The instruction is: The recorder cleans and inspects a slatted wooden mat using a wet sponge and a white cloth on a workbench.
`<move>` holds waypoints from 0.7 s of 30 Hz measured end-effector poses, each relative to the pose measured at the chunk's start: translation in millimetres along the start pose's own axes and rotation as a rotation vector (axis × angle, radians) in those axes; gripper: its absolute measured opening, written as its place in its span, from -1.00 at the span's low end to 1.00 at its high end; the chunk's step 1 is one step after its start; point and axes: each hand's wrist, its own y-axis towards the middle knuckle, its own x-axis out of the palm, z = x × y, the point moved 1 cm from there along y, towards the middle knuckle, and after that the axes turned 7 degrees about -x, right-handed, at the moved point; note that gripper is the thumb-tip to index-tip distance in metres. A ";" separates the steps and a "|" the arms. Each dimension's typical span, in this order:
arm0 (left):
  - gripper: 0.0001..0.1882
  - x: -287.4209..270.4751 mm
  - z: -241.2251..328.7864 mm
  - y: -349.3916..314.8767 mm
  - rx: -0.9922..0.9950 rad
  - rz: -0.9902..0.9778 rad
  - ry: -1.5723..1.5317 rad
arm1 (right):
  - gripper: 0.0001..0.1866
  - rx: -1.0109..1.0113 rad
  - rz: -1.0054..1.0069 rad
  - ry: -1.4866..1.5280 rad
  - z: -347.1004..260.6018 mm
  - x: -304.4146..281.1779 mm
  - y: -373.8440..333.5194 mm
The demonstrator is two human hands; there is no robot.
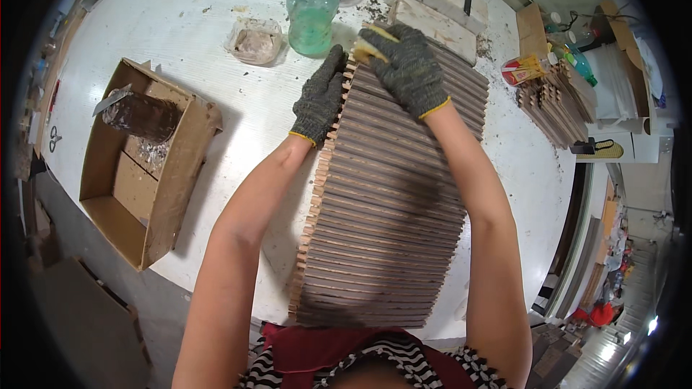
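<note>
A ribbed panel of grey-brown wooden slats (389,245) lies lengthwise on the table before me, its left edge jagged with pale slat ends. My left hand (321,97), in a dark grey knit glove, rests along that edge near the far end, fingers stretched out and holding nothing. My right hand (411,68), in a matching glove, is on the panel's far end. Its fingers are bent over a yellow sponge (369,50), partly hidden beneath them. Just beyond the left hand stands a clear bottle (311,18) with a green cap and green tint.
On the white table (238,122), a cardboard box (180,194) at left holds a brown-smeared roll (144,117). A small clear tub (256,42) sits near the bottle. Wrapped pale blocks (436,25) lie beyond the panel. Stacked slatted pieces (555,104) are at right; scissors (55,139) lie far left.
</note>
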 end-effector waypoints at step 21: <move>-0.47 -0.1 -8.3 2.5 0.054 0.020 0.165 | -0.54 0.203 -0.030 -0.088 10.8 2.6 12.2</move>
